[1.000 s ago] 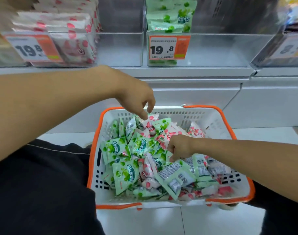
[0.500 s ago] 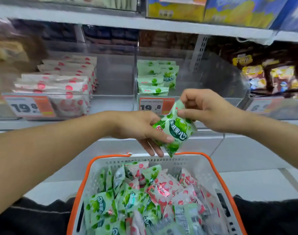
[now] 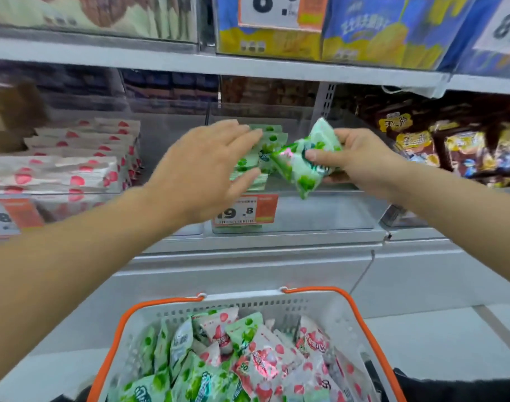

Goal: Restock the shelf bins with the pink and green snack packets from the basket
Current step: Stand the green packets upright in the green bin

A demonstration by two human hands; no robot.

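The right hand (image 3: 361, 161) pinches a green packet (image 3: 304, 162) over the green bin (image 3: 320, 210); the left hand (image 3: 203, 166) spreads flat beside it. It looks light, crinkly, probably slippery; grip an edge.

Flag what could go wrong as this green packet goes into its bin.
1. The right hand holds the green packet by one end, tilted; it could slip and drop in front of the green bin.
2. The left hand reaches open over the stacked green packets and might knock them askew.
3. The pink bin sits next door; a misplaced packet is possible.
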